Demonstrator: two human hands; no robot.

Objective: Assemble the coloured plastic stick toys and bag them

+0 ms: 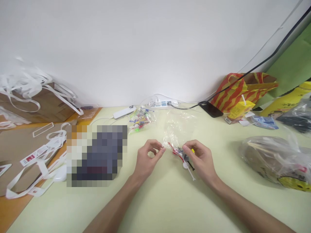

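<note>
clear bag [181, 124] seems pinched by the left hand [147, 157], small parts [186, 165] by the right hand [201, 157], lettering on yellow bag [295, 94] blurred.

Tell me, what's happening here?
Someone is working bare-handed at a pale green table. The right hand touches a cluster of small plastic pieces at the near end of a clear plastic bag. The left hand is beside that end; whether its grip holds the bag is unclear. Another bag of plastic pieces lies farther back.
</note>
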